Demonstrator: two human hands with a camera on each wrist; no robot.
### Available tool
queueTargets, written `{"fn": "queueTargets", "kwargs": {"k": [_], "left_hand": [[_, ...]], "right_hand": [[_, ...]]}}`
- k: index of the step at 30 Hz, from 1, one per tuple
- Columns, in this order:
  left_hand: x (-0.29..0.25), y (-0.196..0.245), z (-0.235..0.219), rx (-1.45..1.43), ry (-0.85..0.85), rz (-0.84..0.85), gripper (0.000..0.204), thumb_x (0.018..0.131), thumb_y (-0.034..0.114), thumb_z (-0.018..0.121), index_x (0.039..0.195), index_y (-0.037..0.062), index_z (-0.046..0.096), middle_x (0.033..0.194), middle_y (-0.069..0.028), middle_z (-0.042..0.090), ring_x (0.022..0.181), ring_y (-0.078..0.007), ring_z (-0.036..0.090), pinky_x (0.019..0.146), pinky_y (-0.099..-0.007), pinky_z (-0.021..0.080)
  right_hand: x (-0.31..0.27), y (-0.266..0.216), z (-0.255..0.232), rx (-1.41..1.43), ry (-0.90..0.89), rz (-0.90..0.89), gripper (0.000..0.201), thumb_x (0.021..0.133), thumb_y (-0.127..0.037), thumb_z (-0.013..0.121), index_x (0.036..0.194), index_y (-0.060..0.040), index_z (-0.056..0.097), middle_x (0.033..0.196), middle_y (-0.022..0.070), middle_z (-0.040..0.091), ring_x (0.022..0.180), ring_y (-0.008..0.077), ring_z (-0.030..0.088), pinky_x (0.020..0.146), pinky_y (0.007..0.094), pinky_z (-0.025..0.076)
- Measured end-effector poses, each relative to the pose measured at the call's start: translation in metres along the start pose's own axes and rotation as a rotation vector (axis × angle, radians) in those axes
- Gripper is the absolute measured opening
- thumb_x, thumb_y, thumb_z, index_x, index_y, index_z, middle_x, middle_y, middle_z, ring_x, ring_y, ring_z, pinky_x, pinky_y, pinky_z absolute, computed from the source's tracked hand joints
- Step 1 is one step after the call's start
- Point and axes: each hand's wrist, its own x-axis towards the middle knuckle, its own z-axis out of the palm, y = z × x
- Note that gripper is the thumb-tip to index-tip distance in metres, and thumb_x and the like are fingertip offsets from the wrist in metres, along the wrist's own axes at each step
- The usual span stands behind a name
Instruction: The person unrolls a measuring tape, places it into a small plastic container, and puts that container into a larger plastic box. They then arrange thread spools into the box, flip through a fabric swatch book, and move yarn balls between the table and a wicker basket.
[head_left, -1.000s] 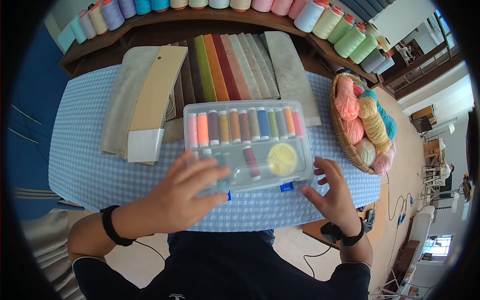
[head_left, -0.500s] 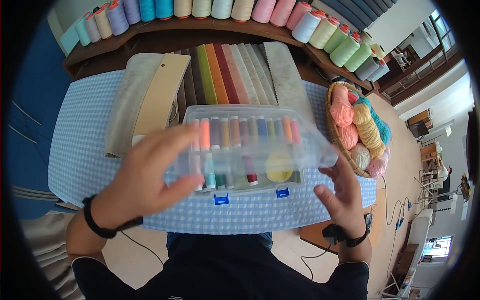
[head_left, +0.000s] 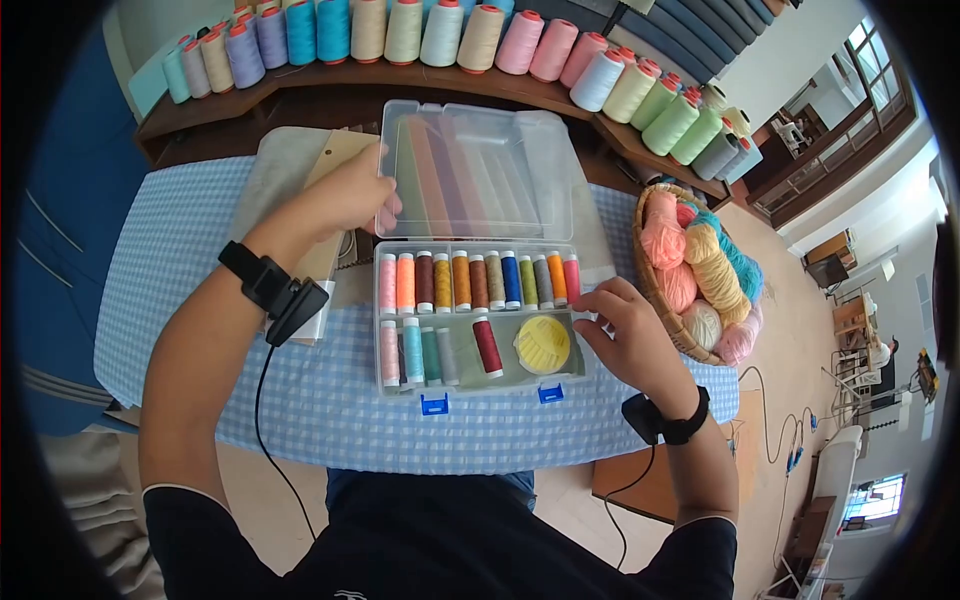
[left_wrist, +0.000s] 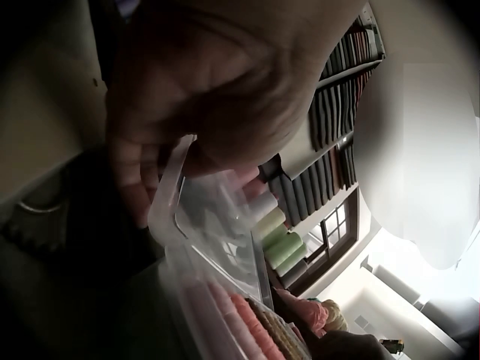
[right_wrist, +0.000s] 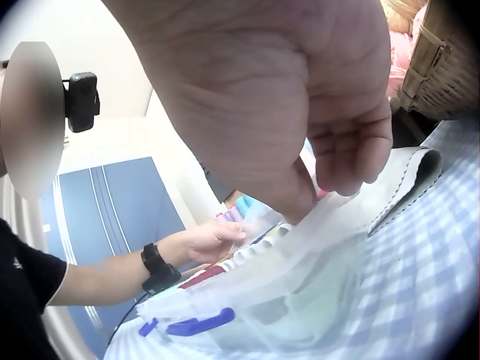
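A clear plastic box [head_left: 455, 385] lies on the checked cloth, its transparent lid [head_left: 480, 175] swung up and back. Spools stand in two rows inside, with a dark red spool [head_left: 487, 347] tilted in the lower one beside a round yellow case [head_left: 542, 345]. The left hand [head_left: 350, 195] grips the lid's left edge; in the left wrist view, the hand [left_wrist: 217, 90] has its fingers around the lid's rim [left_wrist: 169, 195]. At the box's right wall, the right hand [head_left: 635, 335] holds the edge with bent fingers; the right wrist view shows that hand [right_wrist: 255, 90] above the box corner.
Fabric swatches [head_left: 270, 165] lie under and behind the lid. A wicker basket [head_left: 650, 285] of yarn stands to the right. Large thread cones [head_left: 403, 32] line the curved shelf [head_left: 330, 75] at the back. Two blue latches [head_left: 434, 405] hang at the box's front.
The lid, which covered the box, has swung up and back. The left hand moved away from the body to the lid's left edge; the right hand came in to the box's right wall.
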Motion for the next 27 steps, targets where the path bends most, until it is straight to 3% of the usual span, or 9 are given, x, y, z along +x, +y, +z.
{"fn": "queueTargets", "kwargs": {"k": [5,7,9,10,17,20,22,26,27], "left_hand": [[-0.007,-0.013,0.004,-0.054,-0.067,-0.142,0.067,0.101,0.012,0.044,0.157,-0.002,0.01,0.089,-0.0144,0.061,0.072,-0.0222,0.062,0.058,-0.0355,0.056],[-0.017,-0.014,0.005,-0.077,-0.068,-0.158,0.067,0.101,0.012,0.044,0.156,-0.0055,0.01,0.09,-0.0157,0.061,0.072,-0.0222,0.062,0.058,-0.0345,0.056],[-0.024,-0.017,0.007,-0.06,-0.121,-0.179,0.055,0.102,0.011,0.042,0.148,-0.0111,0.022,0.099,-0.0195,0.063,0.079,-0.0245,0.065,0.062,-0.0343,0.058],[-0.026,-0.018,0.009,-0.049,-0.117,-0.169,0.056,0.101,0.01,0.042,0.148,-0.0126,0.022,0.097,-0.0203,0.063,0.076,-0.024,0.067,0.06,-0.0334,0.058],[-0.034,-0.017,0.013,0.038,-0.213,-0.165,0.061,0.103,0.014,0.043,0.152,-0.0092,0.015,0.09,-0.0167,0.063,0.067,-0.0219,0.067,0.055,-0.033,0.057],[-0.037,-0.014,0.013,0.123,-0.238,-0.158,0.059,0.104,0.016,0.043,0.151,-0.0095,0.02,0.088,-0.0163,0.064,0.065,-0.0211,0.067,0.053,-0.0322,0.057],[-0.048,-0.008,0.011,0.152,-0.149,-0.116,0.032,0.103,0.016,0.042,0.123,-0.0073,0.048,0.085,-0.016,0.067,0.064,-0.0214,0.069,0.057,-0.0343,0.057],[-0.062,-0.013,0.0,0.168,-0.094,-0.021,0.027,0.101,0.016,0.047,0.117,-0.0036,0.056,0.081,-0.0138,0.066,0.062,-0.0231,0.067,0.059,-0.0352,0.056],[-0.065,-0.017,-0.006,0.317,-0.1,0.081,0.03,0.097,0.013,0.053,0.123,-0.0015,0.056,0.089,-0.0139,0.066,0.076,-0.0239,0.067,0.071,-0.0369,0.055]], "right_hand": [[0.012,-0.004,0.003,-0.098,-0.012,-0.255,0.021,0.079,-0.003,0.073,0.099,-0.0016,0.068,0.096,0.0157,0.061,0.089,0.0351,0.063,0.079,0.0416,0.053],[0.011,-0.004,0.007,-0.084,-0.012,-0.267,0.016,0.078,-0.004,0.072,0.094,-0.0016,0.067,0.093,0.0143,0.061,0.088,0.0344,0.062,0.08,0.0415,0.052],[0.01,-0.003,0.01,-0.092,-0.054,-0.288,0.011,0.078,-0.003,0.071,0.088,-0.0025,0.066,0.09,0.0123,0.061,0.086,0.0331,0.06,0.079,0.0402,0.051],[0.01,-0.004,0.012,-0.105,-0.042,-0.325,0.009,0.077,-0.002,0.069,0.083,-0.0035,0.064,0.086,0.0109,0.059,0.083,0.032,0.058,0.078,0.0394,0.05],[-0.001,-0.019,0.001,-0.111,-0.111,-0.323,0.011,0.074,0.0,0.07,0.08,-0.0043,0.061,0.084,0.0096,0.059,0.082,0.0309,0.057,0.075,0.0388,0.048],[-0.005,-0.025,-0.008,-0.084,-0.093,-0.321,0.013,0.072,0.002,0.07,0.08,-0.0044,0.062,0.084,0.0096,0.059,0.081,0.0312,0.057,0.075,0.0384,0.048],[-0.008,-0.029,-0.015,-0.082,-0.058,-0.301,0.014,0.072,0.005,0.069,0.08,-0.0042,0.062,0.084,0.0101,0.06,0.08,0.0316,0.058,0.074,0.0388,0.048],[-0.003,-0.034,-0.03,-0.081,-0.018,-0.259,0.013,0.072,0.006,0.067,0.08,-0.0031,0.061,0.083,0.0108,0.061,0.08,0.0326,0.059,0.074,0.0405,0.048],[0.002,-0.034,-0.033,-0.082,-0.017,-0.258,0.013,0.072,0.006,0.067,0.08,-0.0031,0.061,0.083,0.0108,0.061,0.08,0.0326,0.059,0.074,0.0405,0.048]]}}
